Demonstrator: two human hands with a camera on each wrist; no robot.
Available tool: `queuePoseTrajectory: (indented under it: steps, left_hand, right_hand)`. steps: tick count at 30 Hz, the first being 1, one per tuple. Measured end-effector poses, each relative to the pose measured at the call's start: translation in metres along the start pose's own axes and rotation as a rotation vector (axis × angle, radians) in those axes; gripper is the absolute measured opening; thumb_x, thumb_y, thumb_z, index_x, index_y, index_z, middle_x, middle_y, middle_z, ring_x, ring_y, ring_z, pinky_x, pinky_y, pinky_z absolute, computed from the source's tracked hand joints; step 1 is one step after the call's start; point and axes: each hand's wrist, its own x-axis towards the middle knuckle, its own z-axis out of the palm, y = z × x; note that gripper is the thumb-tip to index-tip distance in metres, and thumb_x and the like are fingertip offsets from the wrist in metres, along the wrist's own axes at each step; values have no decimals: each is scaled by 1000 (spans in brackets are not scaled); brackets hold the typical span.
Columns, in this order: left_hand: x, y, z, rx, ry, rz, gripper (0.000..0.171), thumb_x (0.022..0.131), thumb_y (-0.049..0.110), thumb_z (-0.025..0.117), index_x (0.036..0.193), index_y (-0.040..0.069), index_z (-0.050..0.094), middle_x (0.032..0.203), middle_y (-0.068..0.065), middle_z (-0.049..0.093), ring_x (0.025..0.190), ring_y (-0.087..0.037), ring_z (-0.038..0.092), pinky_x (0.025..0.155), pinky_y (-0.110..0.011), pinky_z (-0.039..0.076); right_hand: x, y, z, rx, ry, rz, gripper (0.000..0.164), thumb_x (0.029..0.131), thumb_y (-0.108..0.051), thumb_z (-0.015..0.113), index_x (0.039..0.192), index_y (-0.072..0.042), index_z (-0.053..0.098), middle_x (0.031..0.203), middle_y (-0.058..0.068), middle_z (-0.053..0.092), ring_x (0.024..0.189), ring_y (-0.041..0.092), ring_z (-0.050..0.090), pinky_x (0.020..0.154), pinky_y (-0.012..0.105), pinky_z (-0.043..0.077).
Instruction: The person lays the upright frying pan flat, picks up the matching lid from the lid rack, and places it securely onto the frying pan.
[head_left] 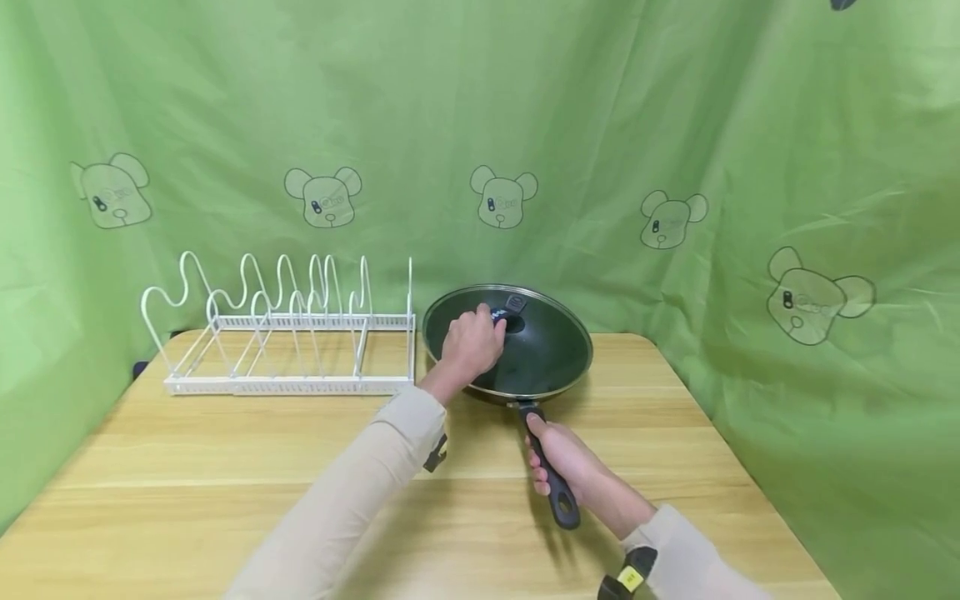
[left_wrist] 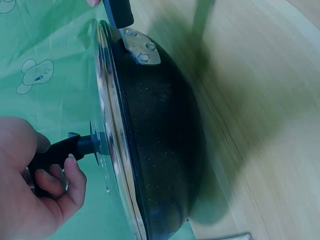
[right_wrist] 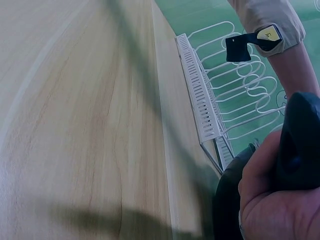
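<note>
A dark wok [left_wrist: 165, 120] with a metal-rimmed glass lid [head_left: 543, 358] on top is at the table's far side, right of the white rack. In the head view my left hand [head_left: 474, 342] grips the lid's black knob, its fingers curled round the knob [left_wrist: 57, 152] in the left wrist view. My right hand [head_left: 562, 454] holds the wok's long black handle [head_left: 558, 492], thumb along the top. The right wrist view shows that hand [right_wrist: 280, 200] close up, wrapped round the handle. Whether the wok's base touches the table cannot be told.
A white wire rack [head_left: 288, 386] with several curved dividers stands at the back left, just beside the wok. The wooden table [head_left: 225, 500] reaches toward the front. Green curtains [head_left: 420, 125] printed with bear faces hang behind and at both sides.
</note>
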Motion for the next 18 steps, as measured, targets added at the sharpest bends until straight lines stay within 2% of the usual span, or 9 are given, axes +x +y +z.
queuePoseTrajectory:
  steps: [5,12,18]
  left_hand:
    - [1,1,6,39,27,-15,41,107,39,45,112,0,55,98,-16,68,86,-32,71,70,-38,61]
    - [1,2,13,95,53,-39,55,108,43,39,129,-7,49,103,-17,67,87,-29,71,70,-35,61]
    - [2,2,19,66,84,-75,48,107,45,41,113,-2,51,92,-14,64,79,-28,70,64,-35,60]
  right_hand:
    - [0,-2,1,3,-3,6,35,110,-38,31,95,-9,43,64,-3,40,46,7,36,41,20,35]
    - [0,-2,1,7,-4,14,35,110,-38,30,95,-9,43,64,-4,40,46,7,36,41,20,35]
    - [-1,-3,2,8,3,16,34,110,-38,31,96,-8,43,64,-3,40,46,8,35,41,20,35]
